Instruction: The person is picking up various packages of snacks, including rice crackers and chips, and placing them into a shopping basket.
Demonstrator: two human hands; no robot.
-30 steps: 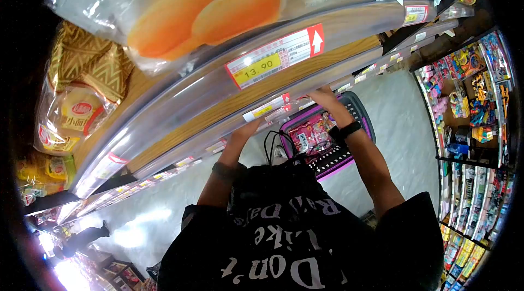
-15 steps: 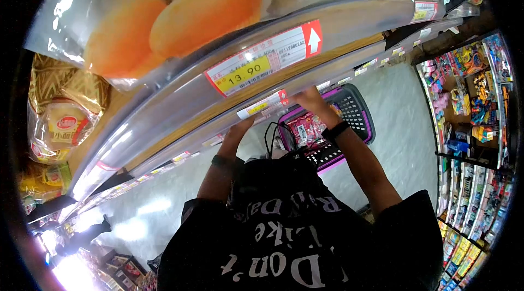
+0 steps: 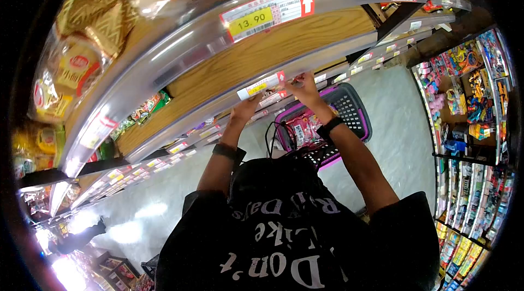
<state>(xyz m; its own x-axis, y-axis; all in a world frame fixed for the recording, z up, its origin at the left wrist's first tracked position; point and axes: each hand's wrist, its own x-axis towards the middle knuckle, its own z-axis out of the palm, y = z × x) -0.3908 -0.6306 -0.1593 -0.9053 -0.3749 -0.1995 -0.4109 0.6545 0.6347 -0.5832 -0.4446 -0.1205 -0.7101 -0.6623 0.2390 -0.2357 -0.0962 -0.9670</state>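
My right hand (image 3: 305, 93) reaches in at the edge of a lower shelf, with thumb and fingers bent around a small dark reddish item (image 3: 297, 80) that I cannot make out. To its left, my left hand (image 3: 245, 111) is at the same shelf edge, just below a price label (image 3: 261, 87); its fingertips are hidden by the shelf lip. Beneath my right forearm stands a grey and purple shopping basket (image 3: 352, 112) on the floor. Pink-red packets (image 3: 303, 129) lie inside it.
A higher wooden shelf (image 3: 213, 70) with a clear plastic front juts out close above my hands. Bagged bread (image 3: 76, 70) sits on it at the left. Across the pale aisle floor (image 3: 401, 122), another rack (image 3: 464, 100) holds colourful goods. A dark figure (image 3: 82, 236) is at lower left.
The view has shifted, so the upper shelf sits higher and more of the lower shelf shows. A reddish item now shows at my right fingers. My left hand has moved slightly up and right.
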